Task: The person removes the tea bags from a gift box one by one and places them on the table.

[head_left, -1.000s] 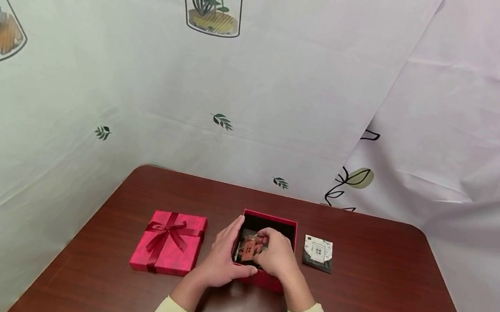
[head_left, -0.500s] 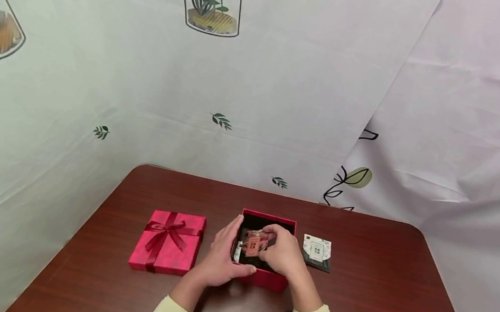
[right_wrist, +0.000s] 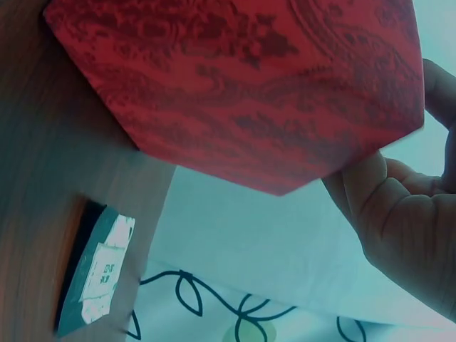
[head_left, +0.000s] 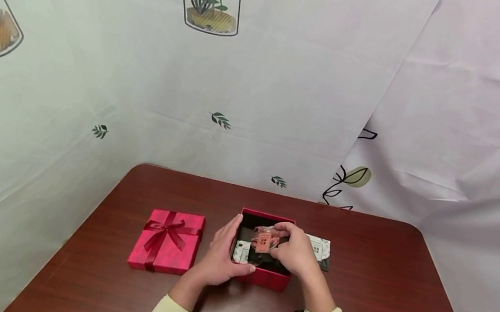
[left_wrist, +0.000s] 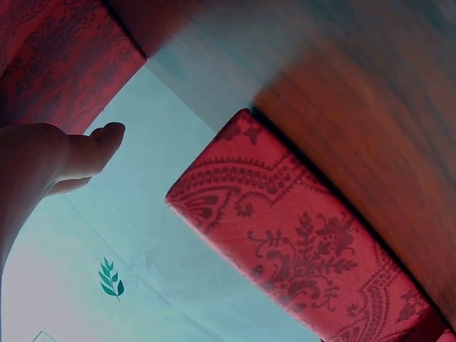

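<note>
My right hand (head_left: 298, 249) pinches a small clear packet with an orange label (head_left: 263, 242) over the open red box (head_left: 263, 278). The fingers reach over the right rim, and in the right wrist view the box wall hides the packet. My left hand (head_left: 220, 258) rests against the box's left side, fingers straight along the wall and thumb on the front rim. Inside the dark interior, at the front left, lies a white printed packet (head_left: 241, 251). Another packet, white and dark green (right_wrist: 105, 274), lies on the table right of the box, partly behind my right hand.
A red patterned lid with a dark red ribbon bow (head_left: 167, 242) lies left of the box. Both stand on a brown wooden table (head_left: 384, 292). A pale printed curtain (head_left: 258, 98) hangs behind the table and along its sides.
My right hand has drawn the orange-labelled packet up and to the right, uncovering the white packet in the box. It now overlaps the packet on the table. My left hand has stayed in place.
</note>
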A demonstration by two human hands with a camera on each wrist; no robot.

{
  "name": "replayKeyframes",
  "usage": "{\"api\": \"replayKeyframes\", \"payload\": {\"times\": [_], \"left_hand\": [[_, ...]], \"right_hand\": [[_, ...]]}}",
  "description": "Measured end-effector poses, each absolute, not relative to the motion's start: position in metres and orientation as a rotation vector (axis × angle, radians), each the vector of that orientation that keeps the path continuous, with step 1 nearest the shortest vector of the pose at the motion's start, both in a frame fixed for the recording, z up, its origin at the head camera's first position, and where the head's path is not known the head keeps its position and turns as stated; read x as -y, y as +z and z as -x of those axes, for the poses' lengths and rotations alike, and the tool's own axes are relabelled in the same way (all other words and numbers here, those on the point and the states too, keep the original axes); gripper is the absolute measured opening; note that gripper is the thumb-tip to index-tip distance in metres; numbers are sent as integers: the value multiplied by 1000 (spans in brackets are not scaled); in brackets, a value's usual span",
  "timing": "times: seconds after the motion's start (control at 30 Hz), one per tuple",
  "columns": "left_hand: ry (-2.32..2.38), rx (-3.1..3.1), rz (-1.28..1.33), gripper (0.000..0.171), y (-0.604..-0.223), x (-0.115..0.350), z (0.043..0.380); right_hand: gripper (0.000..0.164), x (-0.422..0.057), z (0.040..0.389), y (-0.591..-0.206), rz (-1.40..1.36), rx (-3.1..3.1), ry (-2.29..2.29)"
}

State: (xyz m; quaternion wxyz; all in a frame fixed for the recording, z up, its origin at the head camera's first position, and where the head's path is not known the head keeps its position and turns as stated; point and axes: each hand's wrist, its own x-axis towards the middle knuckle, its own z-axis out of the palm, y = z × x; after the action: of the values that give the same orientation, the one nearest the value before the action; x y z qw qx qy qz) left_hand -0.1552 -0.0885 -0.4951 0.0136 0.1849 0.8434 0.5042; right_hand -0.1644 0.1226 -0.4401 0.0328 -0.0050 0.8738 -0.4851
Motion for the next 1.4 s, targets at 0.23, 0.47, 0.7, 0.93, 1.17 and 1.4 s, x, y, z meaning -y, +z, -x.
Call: {"api": "replayKeyframes", "payload": {"times": [0.23, 0.47, 0.7, 0.93, 1.17, 1.4], "left_hand": [[1540, -2661, -567, 117, -496, 88, 155], [1475, -2708, -554, 117, -495, 88, 154], [1406, -2744, -526, 116, -494, 88, 153], [1365, -2760, -510, 116, -493, 89, 154], [1276, -2802, -505, 116, -490, 89, 154], [1230, -2819, -494, 117, -489, 89, 154]], "right_hand": [[49, -134, 165, -439, 15, -2651, -1598], [51, -144, 166, -441, -13, -2601, -1683], [53, -153, 165, -441, -29, -2473, -1801], [54, -163, 161, -438, -51, -2448, -1813], [54, -170, 164, -445, -41, -2376, -1861], [56, -170, 166, -454, -51, -2257, -1937]]}}
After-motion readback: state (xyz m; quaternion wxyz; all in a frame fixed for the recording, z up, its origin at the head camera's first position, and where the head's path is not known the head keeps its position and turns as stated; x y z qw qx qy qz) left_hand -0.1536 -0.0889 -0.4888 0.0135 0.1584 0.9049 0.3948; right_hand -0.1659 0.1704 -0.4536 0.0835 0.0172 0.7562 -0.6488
